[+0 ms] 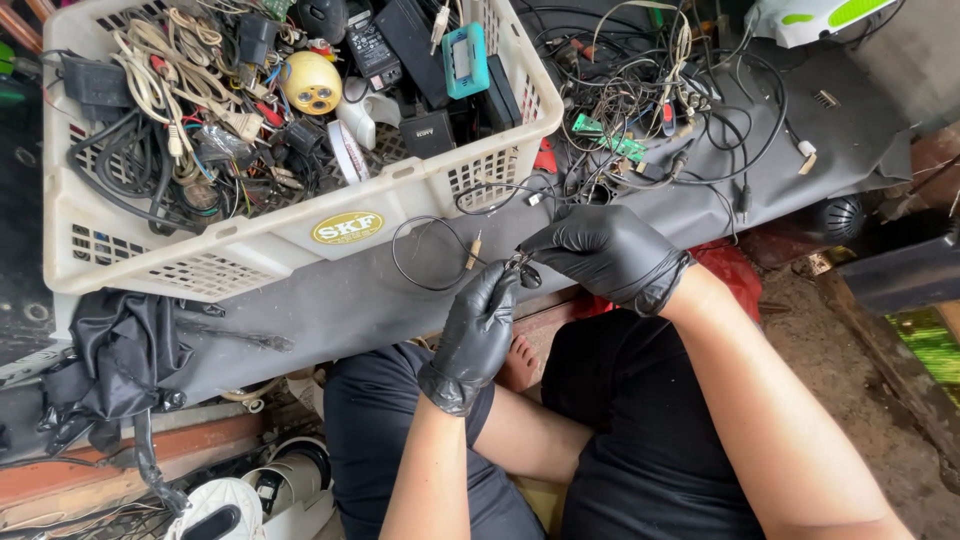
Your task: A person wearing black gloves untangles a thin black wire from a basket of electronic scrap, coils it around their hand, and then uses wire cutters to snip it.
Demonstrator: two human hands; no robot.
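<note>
Landmark: white plastic crate [250, 240], latticed walls, resting on the desk [330, 300], a dark grey sheet-covered surface.
Crate contents: mixed chargers, coiled cords, a yellow round gadget [311, 82], a teal handheld device [466, 60].
Cable tangle [650, 110]: loose black wires and small green circuit boards, lying on the desk just right of the crate.
Black cloth [120, 350]: crumpled below the crate's lower-left corner.
Right hand [605, 255]: black-gloved, below the crate's right corner; fingers [535, 250] pressed together, pinching the small end of the thin black wire.
Left hand [480, 335]: black-gloved, just below and left of the right hand; fingers [503, 280] pinching the same small end from beneath.
Thin black wire [420, 250]: loops out over the desk in front of the crate's front wall, carries a small tan plug [473, 250], and ends between both hands.
Step in hand (judged): one wire drawn apart from the rest and worked at its tip, which is too small to make out.
Next move calls for (judged): a steady two-handed pinch and slack kept in the loop, so the wire does not snag the tangle.
</note>
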